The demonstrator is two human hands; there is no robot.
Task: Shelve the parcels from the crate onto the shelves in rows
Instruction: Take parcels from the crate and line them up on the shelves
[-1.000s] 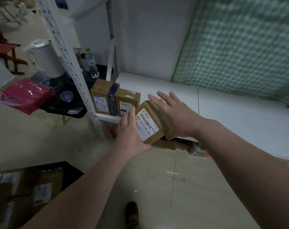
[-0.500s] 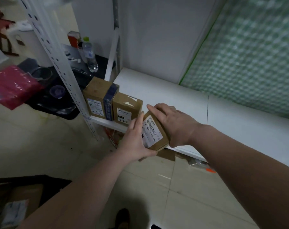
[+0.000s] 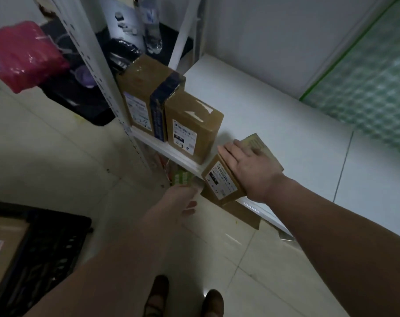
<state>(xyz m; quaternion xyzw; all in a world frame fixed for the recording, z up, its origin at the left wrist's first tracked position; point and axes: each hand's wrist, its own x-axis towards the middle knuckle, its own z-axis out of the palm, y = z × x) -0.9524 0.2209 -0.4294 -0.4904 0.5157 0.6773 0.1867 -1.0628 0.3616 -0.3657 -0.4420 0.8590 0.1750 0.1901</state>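
Parcel [image 3: 219, 181] is now resting on the shelf [image 3: 286, 133] edge. Right hand [image 3: 251, 165] is pressing it, fingers flat. Left hand [image 3: 183, 200] is pulling away, grip loose and empty.

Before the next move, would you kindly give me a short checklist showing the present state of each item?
1. Right hand flat on the third parcel: ok.
2. Third parcel fully on the shelf: not ok, its labelled end juts over the front edge.
3. Third parcel in line with the taped parcel and the middle parcel: not ok, it sits skewed with a gap.
4. Left hand touching the third parcel: cannot tell, blurred.
5. Bare shelf behind it: ok.
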